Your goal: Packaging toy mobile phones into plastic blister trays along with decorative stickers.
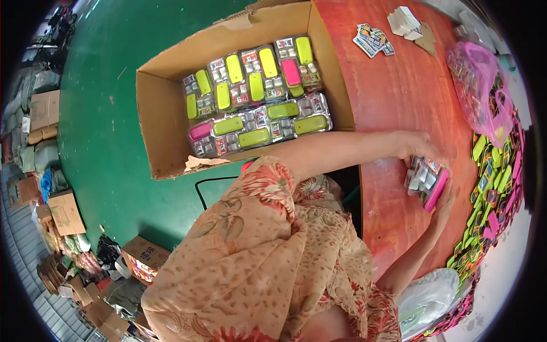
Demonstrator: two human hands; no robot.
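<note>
While both of your arms reach rightward over the red-orange desk, your hands meet around one clear plastic pack, which lies near the desk's right side. Your left hand grasps its upper end; your right hand is curled along its right flank, beside an elongated pink case. Silvery-white blocks show through the plastic to the left of this case; whether a second pack lies beneath is hidden.

To the left of the desk, an open cardboard box contains similar filled packs. Its upper group shows mostly yellow-green cases set lengthwise, with one pink case near the right end; the lower group is turned sideways, with another pink case at its left end. The box's support cannot be seen.

Along the far part of the desk, printed cards lie fanned, near a white stack and a brown cardboard scrap. At the right, a translucent pink bag bulges with small multicoloured contents above a long heap of yellow-green and pink pieces. A clear plastic bag rests beside your right forearm. Beyond your patterned garment, the green floor extends leftward to assorted cardboard cartons.
</note>
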